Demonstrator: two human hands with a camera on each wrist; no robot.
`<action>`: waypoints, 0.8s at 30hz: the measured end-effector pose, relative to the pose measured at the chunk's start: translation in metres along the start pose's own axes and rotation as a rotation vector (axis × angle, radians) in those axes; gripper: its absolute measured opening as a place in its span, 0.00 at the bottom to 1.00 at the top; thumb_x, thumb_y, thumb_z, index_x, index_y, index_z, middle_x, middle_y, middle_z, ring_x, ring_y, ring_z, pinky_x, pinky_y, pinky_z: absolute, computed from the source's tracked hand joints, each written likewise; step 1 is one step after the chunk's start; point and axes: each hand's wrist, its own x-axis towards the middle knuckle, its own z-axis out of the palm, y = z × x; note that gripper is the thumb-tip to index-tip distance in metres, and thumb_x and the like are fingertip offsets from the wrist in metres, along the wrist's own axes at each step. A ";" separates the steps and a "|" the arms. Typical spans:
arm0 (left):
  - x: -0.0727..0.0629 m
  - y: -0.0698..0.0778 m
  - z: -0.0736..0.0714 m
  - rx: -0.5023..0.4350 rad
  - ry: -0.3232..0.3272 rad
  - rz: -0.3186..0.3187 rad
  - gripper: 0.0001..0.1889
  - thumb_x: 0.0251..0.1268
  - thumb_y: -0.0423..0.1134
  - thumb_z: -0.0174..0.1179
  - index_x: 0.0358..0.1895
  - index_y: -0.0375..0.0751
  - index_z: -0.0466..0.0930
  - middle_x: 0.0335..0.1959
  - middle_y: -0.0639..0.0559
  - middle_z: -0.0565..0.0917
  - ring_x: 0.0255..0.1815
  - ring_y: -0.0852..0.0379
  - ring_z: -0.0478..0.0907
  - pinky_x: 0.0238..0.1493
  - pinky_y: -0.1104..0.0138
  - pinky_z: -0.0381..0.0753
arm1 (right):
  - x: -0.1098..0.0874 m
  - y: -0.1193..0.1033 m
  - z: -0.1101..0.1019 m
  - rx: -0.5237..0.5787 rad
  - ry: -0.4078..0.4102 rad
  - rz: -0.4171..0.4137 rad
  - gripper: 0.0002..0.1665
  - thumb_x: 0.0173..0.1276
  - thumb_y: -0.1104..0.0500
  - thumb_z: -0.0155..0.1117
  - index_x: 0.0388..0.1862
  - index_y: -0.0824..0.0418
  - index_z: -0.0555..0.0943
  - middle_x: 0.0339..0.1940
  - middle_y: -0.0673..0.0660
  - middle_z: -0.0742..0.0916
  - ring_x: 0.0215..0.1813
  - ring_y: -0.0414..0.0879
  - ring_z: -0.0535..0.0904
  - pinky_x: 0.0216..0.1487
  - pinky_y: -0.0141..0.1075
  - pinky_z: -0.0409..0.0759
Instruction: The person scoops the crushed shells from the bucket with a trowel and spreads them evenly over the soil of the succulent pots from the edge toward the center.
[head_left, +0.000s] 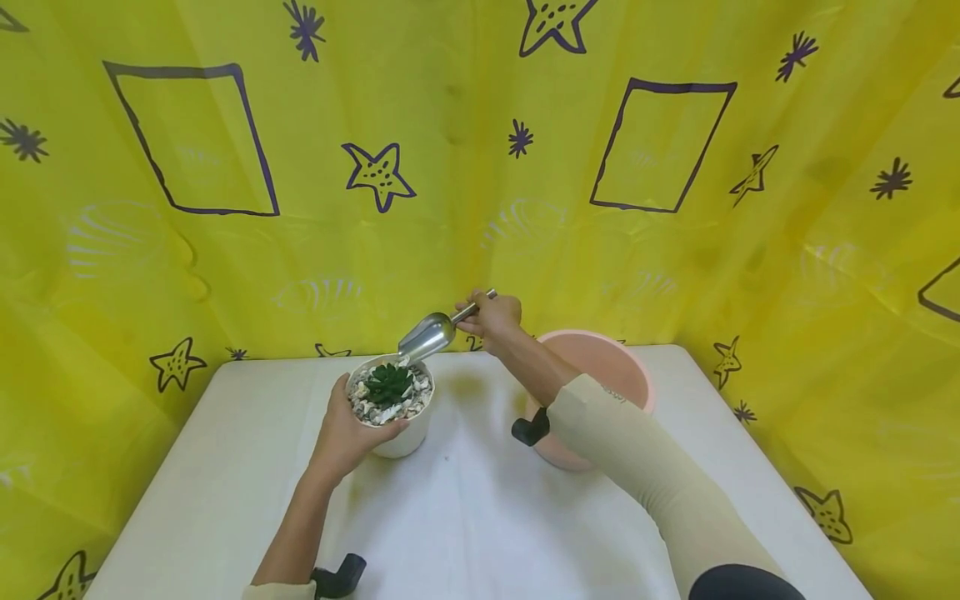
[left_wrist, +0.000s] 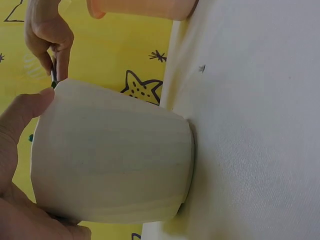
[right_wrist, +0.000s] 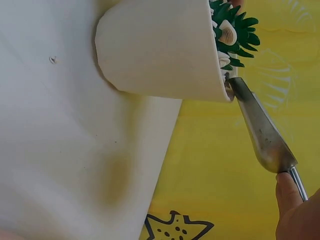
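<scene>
A white plant pot (head_left: 401,442) stands on the table, holding a green succulent (head_left: 388,384) ringed by pale pebbles and shells. My left hand (head_left: 347,437) grips the pot around its rim from the left and front, thumb along the near side. In my right hand (head_left: 495,318) is the handle of a metal scoop (head_left: 429,335), tilted down toward the pot. The scoop's mouth is right at the pot's far right rim, close beside the succulent; the right wrist view shows the scoop's tip (right_wrist: 240,86) over the rim near a shell (right_wrist: 228,33).
A pink tub (head_left: 596,354) stands on the right of the white table (head_left: 480,533), partly hidden behind my right forearm. Small crumbs (right_wrist: 53,59) lie on the tabletop. A yellow patterned curtain (head_left: 465,233) hangs right behind the table's back edge.
</scene>
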 end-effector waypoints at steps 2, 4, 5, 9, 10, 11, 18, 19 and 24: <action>0.000 0.001 -0.002 -0.007 -0.021 0.002 0.64 0.52 0.41 0.82 0.82 0.27 0.43 0.76 0.27 0.60 0.76 0.30 0.61 0.73 0.36 0.66 | 0.000 0.000 0.000 -0.002 0.000 -0.001 0.19 0.85 0.61 0.55 0.60 0.79 0.77 0.54 0.75 0.87 0.54 0.66 0.86 0.38 0.37 0.89; 0.000 0.001 -0.003 -0.013 -0.037 0.000 0.64 0.52 0.41 0.82 0.82 0.28 0.42 0.76 0.28 0.60 0.77 0.30 0.61 0.73 0.37 0.65 | 0.000 0.000 0.000 0.001 0.000 -0.002 0.19 0.85 0.62 0.55 0.60 0.79 0.77 0.54 0.75 0.87 0.54 0.66 0.86 0.38 0.37 0.89; 0.001 0.001 -0.004 -0.014 -0.043 -0.002 0.64 0.52 0.41 0.82 0.83 0.28 0.41 0.77 0.27 0.59 0.77 0.30 0.60 0.73 0.37 0.65 | -0.001 0.000 0.000 0.002 -0.001 -0.002 0.19 0.85 0.62 0.55 0.60 0.79 0.77 0.54 0.75 0.87 0.54 0.66 0.86 0.39 0.37 0.89; -0.001 0.001 -0.003 -0.001 -0.034 -0.049 0.68 0.54 0.44 0.81 0.84 0.29 0.34 0.81 0.26 0.51 0.81 0.29 0.52 0.76 0.36 0.58 | -0.001 0.001 -0.001 0.006 -0.004 -0.005 0.19 0.85 0.62 0.55 0.59 0.80 0.77 0.54 0.76 0.87 0.54 0.66 0.86 0.40 0.38 0.89; -0.003 0.002 -0.002 0.008 -0.017 -0.064 0.70 0.53 0.45 0.82 0.84 0.29 0.32 0.82 0.26 0.48 0.82 0.29 0.50 0.77 0.36 0.57 | -0.002 0.001 -0.001 0.006 -0.005 -0.003 0.20 0.85 0.61 0.55 0.59 0.79 0.77 0.54 0.75 0.87 0.54 0.66 0.86 0.40 0.38 0.89; -0.004 0.003 0.000 0.016 0.004 -0.079 0.71 0.53 0.47 0.82 0.84 0.30 0.30 0.83 0.26 0.46 0.82 0.28 0.47 0.77 0.36 0.55 | -0.002 0.001 -0.001 0.005 -0.005 -0.003 0.20 0.85 0.61 0.54 0.60 0.79 0.78 0.54 0.75 0.87 0.55 0.66 0.86 0.40 0.38 0.89; -0.009 0.015 0.021 0.109 0.166 -0.104 0.74 0.47 0.52 0.85 0.83 0.27 0.35 0.80 0.23 0.48 0.80 0.26 0.52 0.75 0.36 0.61 | 0.000 -0.001 -0.003 0.008 0.001 -0.011 0.19 0.85 0.61 0.55 0.60 0.79 0.78 0.54 0.75 0.87 0.54 0.65 0.86 0.40 0.38 0.89; -0.009 0.015 0.023 0.123 0.178 -0.101 0.73 0.47 0.51 0.85 0.83 0.26 0.37 0.79 0.23 0.49 0.79 0.25 0.54 0.75 0.36 0.62 | 0.000 -0.002 -0.003 0.008 0.002 -0.010 0.19 0.85 0.61 0.55 0.60 0.79 0.78 0.54 0.75 0.87 0.54 0.65 0.86 0.40 0.38 0.89; -0.012 0.013 0.027 0.130 0.200 -0.091 0.69 0.48 0.49 0.85 0.81 0.24 0.41 0.77 0.24 0.55 0.77 0.27 0.57 0.74 0.37 0.63 | -0.003 0.000 -0.002 0.010 -0.004 -0.002 0.19 0.85 0.61 0.54 0.59 0.79 0.78 0.54 0.74 0.87 0.56 0.65 0.86 0.42 0.39 0.89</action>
